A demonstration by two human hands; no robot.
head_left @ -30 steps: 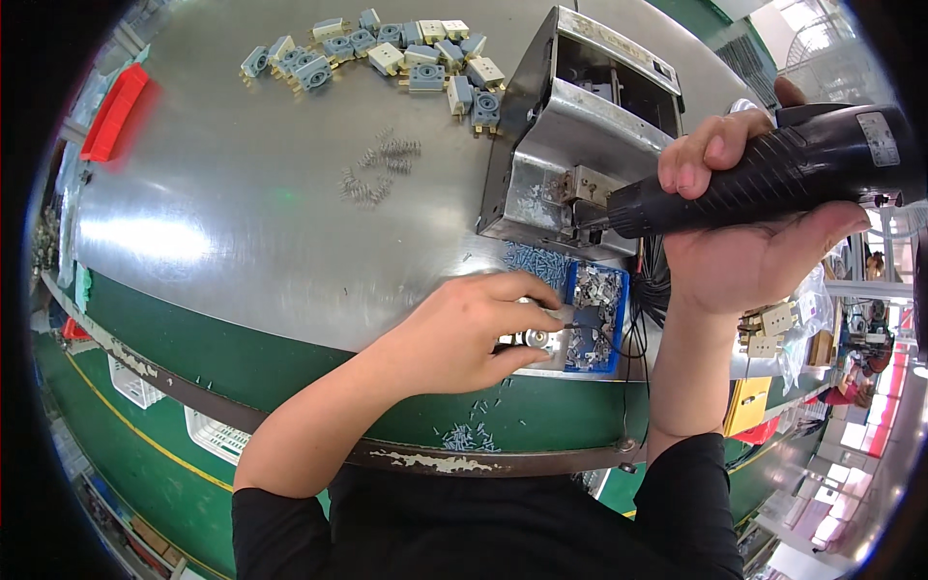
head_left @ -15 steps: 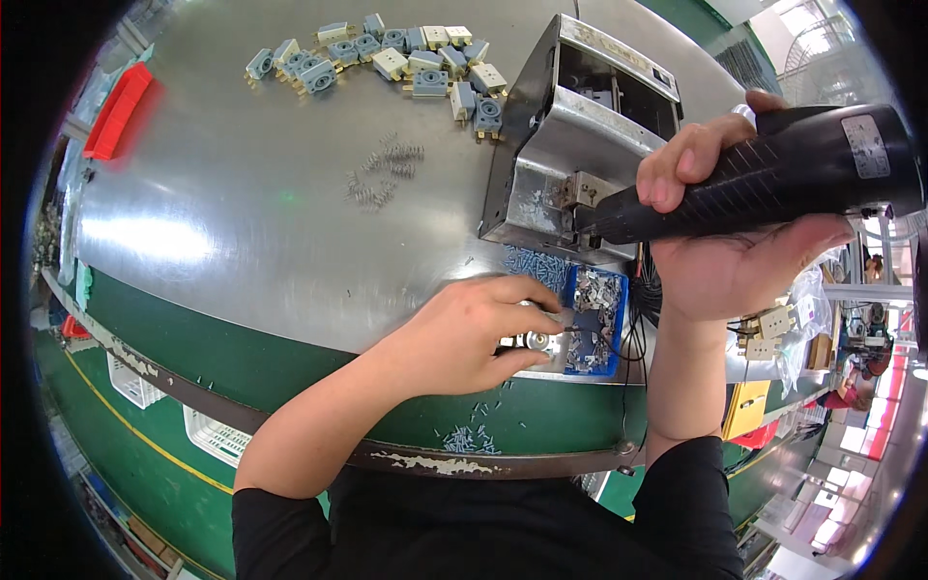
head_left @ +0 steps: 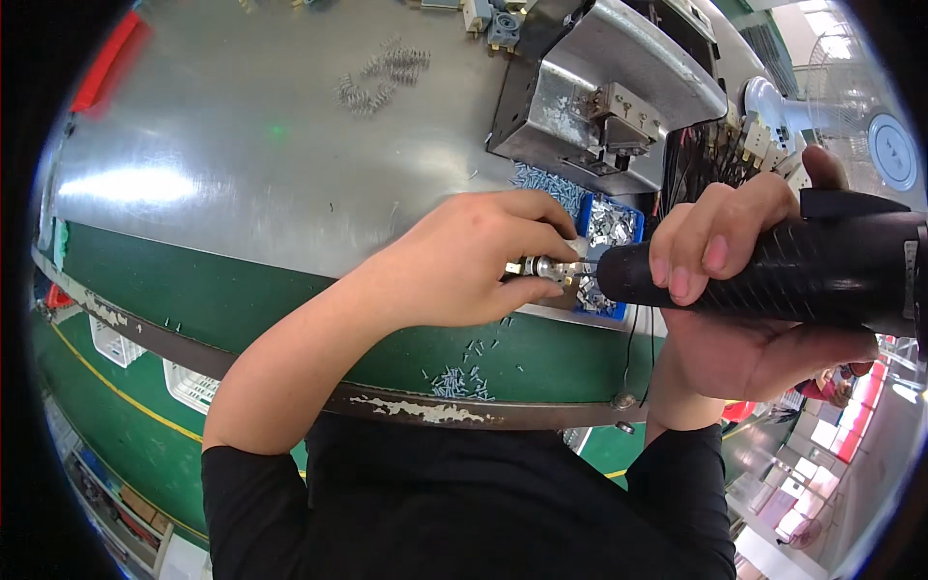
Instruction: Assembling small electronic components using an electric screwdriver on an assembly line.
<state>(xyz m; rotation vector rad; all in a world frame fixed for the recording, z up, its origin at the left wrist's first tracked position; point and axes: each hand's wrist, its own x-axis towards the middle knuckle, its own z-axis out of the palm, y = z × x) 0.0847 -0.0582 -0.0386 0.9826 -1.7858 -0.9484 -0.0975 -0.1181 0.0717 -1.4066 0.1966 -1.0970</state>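
Observation:
My left hand (head_left: 464,256) is closed on a small socket-like part (head_left: 548,270) with a round metal face and brass-coloured bits, pinched between thumb and fingers. Most of that part is hidden by my fingers. Wrapped in my right hand (head_left: 720,266) is a black electric screwdriver (head_left: 822,261), held level with its nose toward the left. Its thin bit points at the part; whether the tip touches, I cannot tell. Just behind the bit lies a blue tray (head_left: 642,228) of small metal pieces.
A metal screw feeder (head_left: 619,48) stands beyond my hands, with loose screws (head_left: 546,182) at its foot. Springs (head_left: 382,79) lie on the steel tabletop (head_left: 242,174). More screws (head_left: 459,384) rest near the front edge. Grey plug units (head_left: 505,31) are at the back; a fan (head_left: 889,150) stands at right.
The screwdriver's nose has left the feeder's outlet and come toward me, in line with the part in my left hand. The whole view has shifted, with the feeder now higher in the picture.

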